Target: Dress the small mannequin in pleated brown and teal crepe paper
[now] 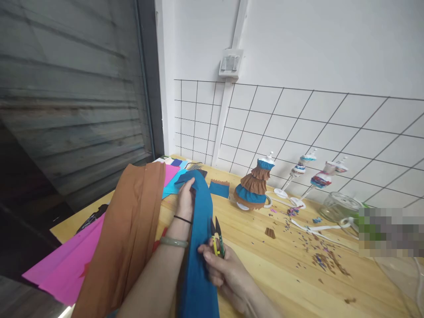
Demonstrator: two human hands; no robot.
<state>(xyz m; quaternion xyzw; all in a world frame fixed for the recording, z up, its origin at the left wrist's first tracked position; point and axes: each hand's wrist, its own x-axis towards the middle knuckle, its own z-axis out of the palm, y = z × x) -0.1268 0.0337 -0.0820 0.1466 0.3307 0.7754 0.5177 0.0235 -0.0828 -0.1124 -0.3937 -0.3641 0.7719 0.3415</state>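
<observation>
A long strip of blue paper (pixel 200 221) runs from the bottom edge up to my left hand (pixel 186 194), whose fingers are closed on its upper part. My right hand (pixel 220 265) is wrapped round small yellow and black thread snips (pixel 217 240), blades pointing up and apart, beside the strip's right edge. Folded brown paper (pixel 129 221) lies to the left of my left forearm. Farther back on the table stands a small dress form in a tiered blue and brown dress (pixel 253 185).
Pink sheets (pixel 66 260) hang over the table's left edge. Two small white dress forms (pixel 298 170) stand at the back right, near a clear jar (pixel 339 205). Paper scraps (pixel 326 260) and white ribbon (pixel 318 228) lie on the wooden table (pixel 265 265). A wire grid (pixel 281 115) lines the wall.
</observation>
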